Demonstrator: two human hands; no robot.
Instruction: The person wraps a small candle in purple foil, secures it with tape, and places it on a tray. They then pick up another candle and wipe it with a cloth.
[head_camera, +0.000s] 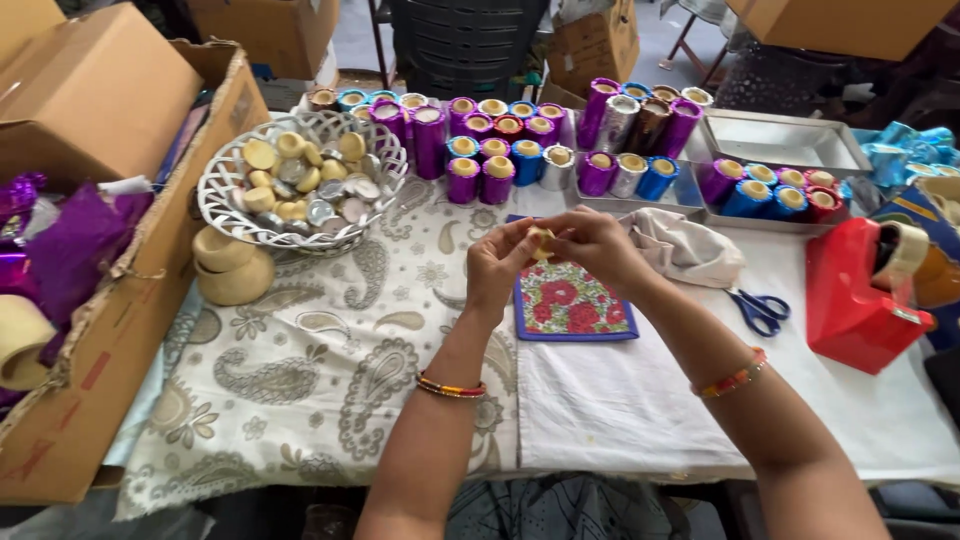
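Note:
My left hand (497, 262) and my right hand (592, 245) meet over the table, fingertips pinched together on a small pale yellow round piece (541, 238). Both wrists wear thin orange bangles. Just below the hands lies a floral mat with a blue border (570, 305). Behind them stand several small cylinders wrapped in shiny purple, blue, silver and red foil (497, 160).
A white wire basket (228, 200) of bare and silver discs sits at left, two pale rings (232, 268) beside it. A cardboard box (110, 330) holds purple foil. Blue scissors (758, 308), a red tape dispenser (850, 295), a white cloth (685, 248) and metal trays (790, 140) lie right.

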